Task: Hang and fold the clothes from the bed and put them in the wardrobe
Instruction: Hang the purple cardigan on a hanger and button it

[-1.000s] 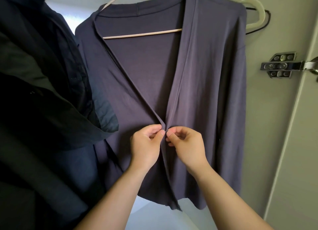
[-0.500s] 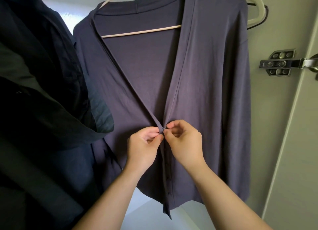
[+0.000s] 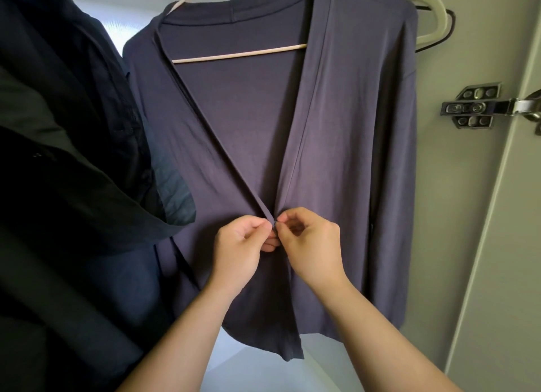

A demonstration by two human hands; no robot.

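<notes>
**Both hands pinch the hanging cardigan's front edges together**

A soft, dusky purple-grey knit cardigan (image 3: 351, 145) hangs inside the wardrobe on a pale, slim hanger (image 3: 240, 54). The hanger's straight lower bar shows across the open V of the neckline. The two front bands run down from the collar and meet at a point low in the middle of the garment. The left band crosses slightly over the right one there.

The left hand (image 3: 238, 251) and the right hand (image 3: 311, 251) come up from below and meet at that point, knuckles almost touching. In each hand, the thumb and curled fingers pinch the edge of the cardigan's front band on its own side. What lies between the fingertips is too small to make out. Below the hands the closed front falls to an uneven hem, and the cardigan's right-side sleeve hangs straight down.

Touching the cardigan's left side hangs a dark navy, loosely draped garment (image 3: 73, 172), which fills the left of the view. Behind the cardigan's upper right shoulder, a cream plastic hanger (image 3: 433, 7) and a thin black wire hanger (image 3: 448, 25) show their ends. On the pale grey-green wardrobe side wall (image 3: 453, 216) sits a silver metal hinge (image 3: 474, 107), joined to the wardrobe door (image 3: 512, 245) at the right edge. A white surface (image 3: 228, 353) shows beneath the hem, between the forearms.
</notes>
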